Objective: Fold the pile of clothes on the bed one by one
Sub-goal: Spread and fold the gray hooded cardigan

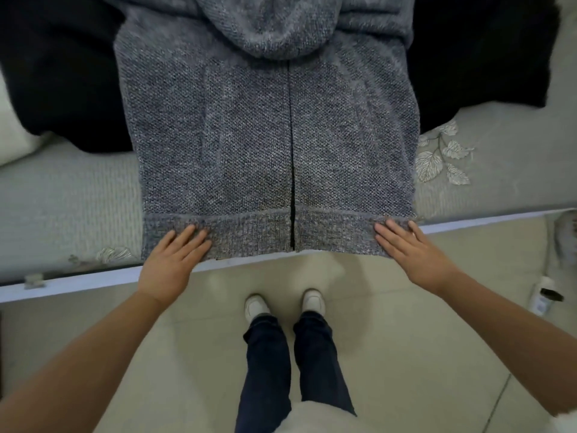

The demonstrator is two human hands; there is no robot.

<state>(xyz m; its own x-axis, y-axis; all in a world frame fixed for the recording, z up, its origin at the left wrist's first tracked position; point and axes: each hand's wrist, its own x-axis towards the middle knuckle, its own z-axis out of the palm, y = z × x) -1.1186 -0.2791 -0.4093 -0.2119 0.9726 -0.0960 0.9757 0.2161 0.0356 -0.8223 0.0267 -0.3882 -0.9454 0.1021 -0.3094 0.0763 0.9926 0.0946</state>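
Note:
A grey knitted hooded cardigan lies flat on the bed, front up, its centre opening running down the middle and its hood folded down at the top. Its ribbed hem hangs slightly over the bed's near edge. My left hand rests flat on the hem's left corner, fingers spread. My right hand lies flat on the hem's right corner, fingers spread. Neither hand grips the fabric. Dark clothing lies under and on both sides of the cardigan.
The bed has a pale grey-green cover with a leaf pattern and a white front rail. A white pillow sits at the left. I stand on beige floor tiles; a white bottle lies on the floor at the right.

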